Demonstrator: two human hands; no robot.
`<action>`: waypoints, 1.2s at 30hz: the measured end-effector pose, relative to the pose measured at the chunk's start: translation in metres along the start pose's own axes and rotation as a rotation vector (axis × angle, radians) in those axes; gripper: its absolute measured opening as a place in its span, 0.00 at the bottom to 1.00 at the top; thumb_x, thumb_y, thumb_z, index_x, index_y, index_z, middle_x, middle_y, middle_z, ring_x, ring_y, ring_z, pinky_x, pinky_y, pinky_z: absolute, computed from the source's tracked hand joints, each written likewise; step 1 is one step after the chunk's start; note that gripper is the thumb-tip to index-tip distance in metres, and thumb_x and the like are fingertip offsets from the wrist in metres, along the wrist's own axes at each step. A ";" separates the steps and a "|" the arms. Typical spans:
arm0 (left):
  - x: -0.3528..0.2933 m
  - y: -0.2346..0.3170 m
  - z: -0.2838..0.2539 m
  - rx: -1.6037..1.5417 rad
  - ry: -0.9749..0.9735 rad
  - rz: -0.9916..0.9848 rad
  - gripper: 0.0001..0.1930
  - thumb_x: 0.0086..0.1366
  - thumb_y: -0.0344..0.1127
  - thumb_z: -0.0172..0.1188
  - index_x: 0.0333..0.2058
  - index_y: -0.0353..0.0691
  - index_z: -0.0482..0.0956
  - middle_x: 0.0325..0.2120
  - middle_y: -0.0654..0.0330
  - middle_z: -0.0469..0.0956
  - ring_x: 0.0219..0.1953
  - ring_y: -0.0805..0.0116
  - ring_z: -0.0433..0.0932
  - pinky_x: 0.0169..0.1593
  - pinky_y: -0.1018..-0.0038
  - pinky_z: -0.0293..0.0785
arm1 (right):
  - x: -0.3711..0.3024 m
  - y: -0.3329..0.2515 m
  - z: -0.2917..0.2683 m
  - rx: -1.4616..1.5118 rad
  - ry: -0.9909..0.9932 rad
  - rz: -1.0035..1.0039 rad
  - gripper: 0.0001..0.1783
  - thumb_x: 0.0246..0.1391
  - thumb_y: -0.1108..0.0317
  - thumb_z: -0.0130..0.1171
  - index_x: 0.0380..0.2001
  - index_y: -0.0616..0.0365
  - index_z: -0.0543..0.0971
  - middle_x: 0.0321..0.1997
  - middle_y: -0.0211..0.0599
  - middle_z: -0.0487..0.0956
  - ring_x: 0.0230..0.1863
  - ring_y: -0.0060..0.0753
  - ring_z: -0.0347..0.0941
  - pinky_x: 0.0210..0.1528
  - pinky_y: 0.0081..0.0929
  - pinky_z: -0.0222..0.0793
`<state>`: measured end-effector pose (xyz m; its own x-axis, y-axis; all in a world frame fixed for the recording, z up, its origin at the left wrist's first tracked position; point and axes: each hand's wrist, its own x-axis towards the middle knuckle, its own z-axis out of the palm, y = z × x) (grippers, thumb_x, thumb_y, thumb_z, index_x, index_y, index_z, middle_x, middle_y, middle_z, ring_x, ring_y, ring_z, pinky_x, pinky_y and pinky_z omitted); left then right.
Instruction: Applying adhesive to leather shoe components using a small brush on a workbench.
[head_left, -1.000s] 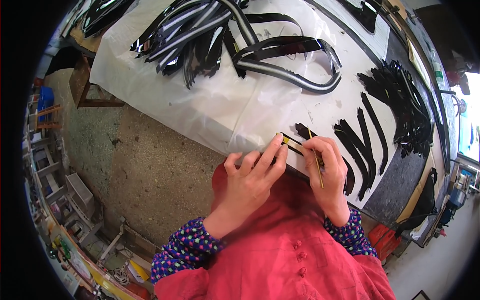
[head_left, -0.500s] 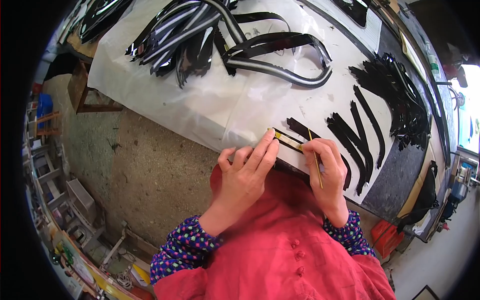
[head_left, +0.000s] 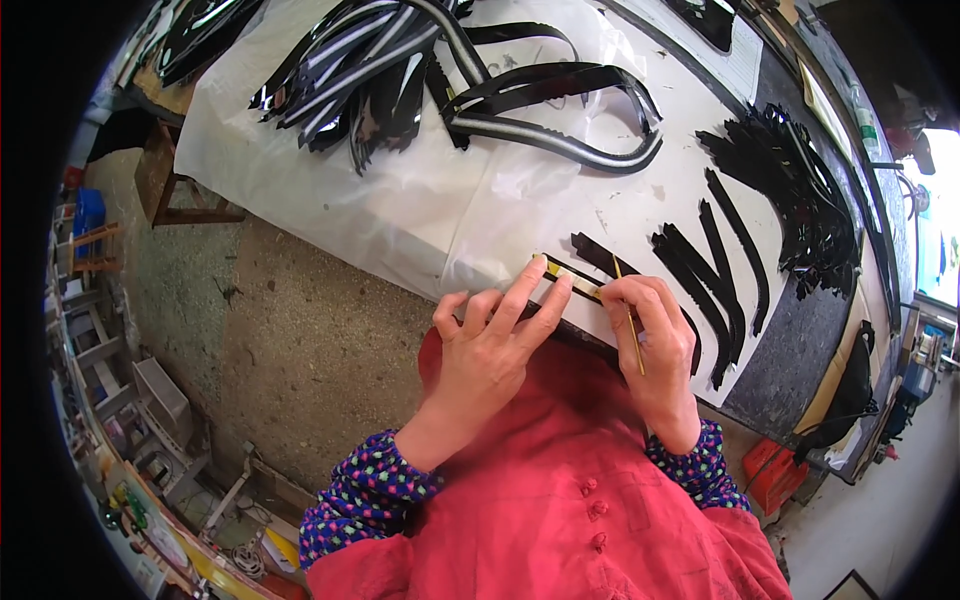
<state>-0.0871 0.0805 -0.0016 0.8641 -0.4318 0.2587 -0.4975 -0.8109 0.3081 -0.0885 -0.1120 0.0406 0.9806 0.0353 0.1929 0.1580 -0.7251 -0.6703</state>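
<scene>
At the near edge of the table lies a short black strip point(head_left: 579, 289) with a yellowish, pale band along its middle. My left hand point(head_left: 490, 340) is open, its index and middle fingers stretched out and their tips pressed on the strip's left part. Closed in a pinch, my right hand point(head_left: 654, 345) holds a thin yellowish stick point(head_left: 632, 335) that runs slantwise across the fingers. Its fingertips meet the strip's right end and hide it. Just beyond lies another dark strip point(head_left: 597, 252), partly behind the right hand.
Several loose black strips point(head_left: 742, 250) lie to the right, beside a black heap point(head_left: 790, 190). A large bundle of black and grey strips point(head_left: 370, 75) spreads over the far left of the white-covered table point(head_left: 390, 235). A red crate point(head_left: 775, 478) stands on the floor at right.
My left middle finger has shifted right along the strip, away from the index finger, which stays near the left end. The right hand and its stick have moved slightly left.
</scene>
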 end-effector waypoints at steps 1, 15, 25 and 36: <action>0.000 0.000 0.000 -0.001 0.004 0.002 0.33 0.59 0.23 0.54 0.62 0.61 0.76 0.64 0.72 0.70 0.46 0.75 0.68 0.58 0.67 0.55 | 0.001 0.000 -0.002 -0.034 -0.010 -0.010 0.13 0.52 0.85 0.61 0.41 0.61 0.78 0.39 0.44 0.78 0.35 0.46 0.79 0.37 0.35 0.76; -0.004 -0.003 0.010 0.010 0.070 0.000 0.28 0.60 0.30 0.58 0.60 0.63 0.77 0.64 0.73 0.69 0.44 0.76 0.69 0.58 0.62 0.55 | 0.016 -0.003 0.032 0.526 -0.060 0.219 0.06 0.68 0.72 0.56 0.38 0.64 0.80 0.29 0.34 0.77 0.22 0.21 0.69 0.25 0.20 0.65; -0.005 -0.005 0.012 -0.019 0.064 -0.010 0.27 0.60 0.34 0.59 0.59 0.63 0.76 0.66 0.74 0.67 0.46 0.76 0.68 0.58 0.60 0.57 | 0.023 -0.006 0.036 0.319 -0.030 0.087 0.06 0.67 0.72 0.56 0.38 0.64 0.78 0.30 0.39 0.77 0.24 0.33 0.72 0.26 0.26 0.68; -0.006 -0.004 0.013 -0.019 0.076 -0.003 0.27 0.59 0.34 0.58 0.59 0.62 0.76 0.65 0.74 0.68 0.46 0.76 0.69 0.58 0.60 0.57 | 0.023 -0.003 0.032 0.300 -0.084 0.069 0.05 0.66 0.72 0.57 0.37 0.63 0.78 0.28 0.40 0.76 0.26 0.35 0.73 0.29 0.28 0.70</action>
<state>-0.0892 0.0811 -0.0167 0.8578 -0.3973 0.3261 -0.4966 -0.8044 0.3260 -0.0628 -0.0871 0.0236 0.9943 0.0589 0.0885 0.1060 -0.4930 -0.8635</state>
